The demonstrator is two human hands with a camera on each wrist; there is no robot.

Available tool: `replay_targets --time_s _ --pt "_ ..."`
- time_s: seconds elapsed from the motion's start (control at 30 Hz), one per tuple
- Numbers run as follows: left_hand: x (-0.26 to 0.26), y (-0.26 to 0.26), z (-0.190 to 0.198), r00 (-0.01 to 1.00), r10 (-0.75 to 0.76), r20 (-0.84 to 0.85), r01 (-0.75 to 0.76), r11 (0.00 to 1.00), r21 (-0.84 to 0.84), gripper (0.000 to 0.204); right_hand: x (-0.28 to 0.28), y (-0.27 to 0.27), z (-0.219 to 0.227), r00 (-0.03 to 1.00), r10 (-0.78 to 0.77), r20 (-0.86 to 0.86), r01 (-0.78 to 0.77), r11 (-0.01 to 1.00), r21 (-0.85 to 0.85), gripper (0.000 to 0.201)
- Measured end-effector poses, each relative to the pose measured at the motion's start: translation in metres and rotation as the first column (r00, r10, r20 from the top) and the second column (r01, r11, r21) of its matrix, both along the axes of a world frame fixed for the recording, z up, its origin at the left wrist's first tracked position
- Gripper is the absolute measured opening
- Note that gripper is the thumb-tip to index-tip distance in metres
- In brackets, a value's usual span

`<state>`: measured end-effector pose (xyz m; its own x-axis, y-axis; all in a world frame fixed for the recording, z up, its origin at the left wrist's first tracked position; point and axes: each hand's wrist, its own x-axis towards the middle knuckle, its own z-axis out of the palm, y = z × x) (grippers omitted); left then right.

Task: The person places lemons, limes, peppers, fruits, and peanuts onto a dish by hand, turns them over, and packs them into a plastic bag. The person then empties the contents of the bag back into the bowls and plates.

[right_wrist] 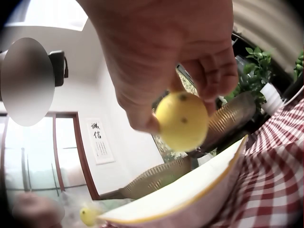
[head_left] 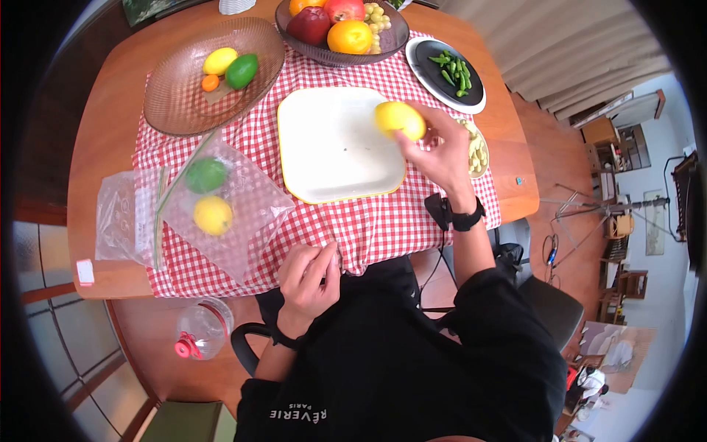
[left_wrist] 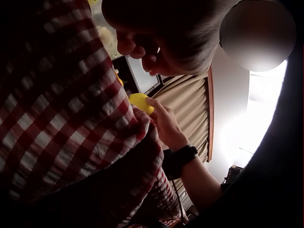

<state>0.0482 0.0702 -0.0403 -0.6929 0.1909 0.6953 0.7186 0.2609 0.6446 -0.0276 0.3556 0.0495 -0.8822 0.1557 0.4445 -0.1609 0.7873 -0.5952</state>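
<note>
My right hand (head_left: 440, 151) pinches a yellow lemon (head_left: 400, 120) between thumb and fingers, over the right side of a white rectangular tray (head_left: 331, 158) with a yellow rim. Seen in the right wrist view, the lemon (right_wrist: 182, 121) hangs above the tray's edge (right_wrist: 190, 190). At the front edge of the table is my left hand (head_left: 308, 283), its fingers loosely curled with nothing visible in them. Left of the tray lies a clear zip bag (head_left: 254, 193) with a green fruit (head_left: 206, 175) and another lemon (head_left: 213, 215) inside.
Behind the bag stands a brown ribbed bowl (head_left: 166, 96) with a lemon, a green fruit and a small orange one. A fruit bowl (head_left: 401, 33) is at the back. Green peppers (head_left: 456, 74) lie on a plate at the back right. A dish of pale pieces (head_left: 477, 151) sits behind my right hand.
</note>
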Motion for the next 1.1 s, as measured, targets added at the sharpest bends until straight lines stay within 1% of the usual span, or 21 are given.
replay_targets --time_s 0.03,0.07,0.17,0.23,0.27,0.3,0.37,0.43,0.5,0.53,0.57,0.63,0.7,0.77,0.8,0.83,0.9,0.93,0.97,1.03,1.1 --pt "0.001 0.001 0.005 1.000 0.017 0.007 -0.017 1.000 0.012 0.026 -0.001 0.001 -0.003 0.998 -0.031 -0.060 0.019 0.983 -0.181 0.048" --pt "0.001 -0.001 0.009 1.000 -0.009 -0.027 0.009 1.000 0.013 0.027 -0.003 0.006 -0.005 0.979 -0.075 -0.191 0.046 0.987 -0.153 0.048" --pt "-0.002 -0.004 0.012 0.995 -0.026 -0.096 0.028 0.999 0.017 0.029 -0.002 0.003 -0.009 0.929 -0.127 -0.347 0.079 0.986 -0.148 0.047" --pt "-0.003 -0.003 0.012 0.997 -0.003 -0.071 0.007 0.999 0.051 0.030 -0.001 0.005 -0.024 0.995 -0.082 -0.065 0.082 0.997 -0.003 0.042" --pt "0.000 -0.002 0.011 0.999 -0.008 -0.051 0.012 0.998 0.064 0.030 -0.001 -0.006 -0.003 0.994 -0.050 0.100 0.038 0.992 0.122 0.036" --pt "0.004 0.000 0.006 1.000 -0.023 -0.005 0.023 0.997 0.070 0.025 -0.002 -0.003 -0.003 0.995 -0.045 0.091 0.034 0.992 0.121 0.036" --pt "0.008 0.002 0.001 0.999 -0.029 -0.019 0.030 0.997 0.070 0.025 0.000 0.007 -0.005 0.978 -0.140 -0.154 0.092 0.955 -0.283 0.036" --pt "0.009 0.000 -0.002 0.999 -0.029 -0.019 0.030 0.998 0.059 0.025 0.004 -0.002 0.004 0.923 -0.189 -0.335 -0.005 0.865 -0.502 0.041" --pt "0.011 -0.001 -0.003 0.999 -0.036 -0.027 0.038 0.998 0.050 0.026 0.001 0.004 -0.006 0.978 -0.041 -0.203 0.006 0.985 -0.173 0.043" --pt "0.013 -0.002 -0.002 0.999 -0.022 -0.024 0.024 0.998 0.060 0.026 0.001 0.003 0.005 0.996 0.037 0.081 -0.035 0.999 -0.017 0.047" --pt "0.008 -0.001 -0.002 0.999 0.002 -0.033 0.000 0.997 0.076 0.026 0.002 0.005 0.009 0.986 0.023 0.163 -0.025 1.000 0.010 0.042" --pt "0.008 -0.002 -0.003 0.999 0.011 -0.034 -0.009 0.997 0.075 0.027 0.000 0.013 0.012 0.998 0.005 -0.058 -0.029 0.914 -0.405 0.036" --pt "0.012 -0.004 -0.006 1.000 0.007 -0.029 -0.005 0.997 0.081 0.028 0.006 0.023 0.014 0.959 -0.002 -0.283 -0.172 0.792 -0.586 0.033" --pt "0.012 -0.004 -0.008 0.999 0.015 -0.031 -0.012 0.996 0.087 0.027 0.002 0.010 -0.010 0.931 -0.095 -0.351 -0.082 0.886 -0.457 0.034" --pt "0.012 -0.005 -0.009 0.999 0.030 -0.032 -0.027 0.996 0.090 0.027 0.001 0.015 -0.006 0.996 0.080 0.050 -0.070 0.983 -0.170 0.036" --pt "0.013 -0.006 -0.009 0.999 0.023 -0.033 -0.020 0.996 0.092 0.027 0.000 0.007 0.006 0.972 0.089 0.219 -0.105 0.992 0.063 0.043" --pt "0.013 -0.008 -0.010 0.999 0.040 -0.017 -0.038 0.995 0.087 0.024 0.000 0.021 -0.008 0.995 0.093 0.016 -0.089 0.979 -0.186 0.033" --pt "0.014 -0.009 -0.011 0.999 0.035 -0.012 -0.034 0.995 0.090 0.024 0.004 0.026 -0.006 0.996 0.017 -0.082 -0.058 0.853 -0.518 0.029" --pt "0.015 -0.009 -0.012 0.999 0.037 0.004 -0.038 0.995 0.092 0.024 0.004 0.042 -0.001 0.974 0.055 -0.218 -0.179 0.776 -0.605 0.027" --pt "0.012 -0.007 -0.014 1.000 0.025 0.007 -0.026 0.994 0.105 0.023 -0.001 0.041 -0.013 0.934 -0.048 -0.355 -0.214 0.718 -0.663 0.029" --pt "0.011 -0.008 -0.016 0.999 0.052 -0.016 -0.051 0.995 0.080 0.024 -0.005 0.031 -0.021 0.991 0.129 -0.023 -0.129 0.934 -0.334 0.040"
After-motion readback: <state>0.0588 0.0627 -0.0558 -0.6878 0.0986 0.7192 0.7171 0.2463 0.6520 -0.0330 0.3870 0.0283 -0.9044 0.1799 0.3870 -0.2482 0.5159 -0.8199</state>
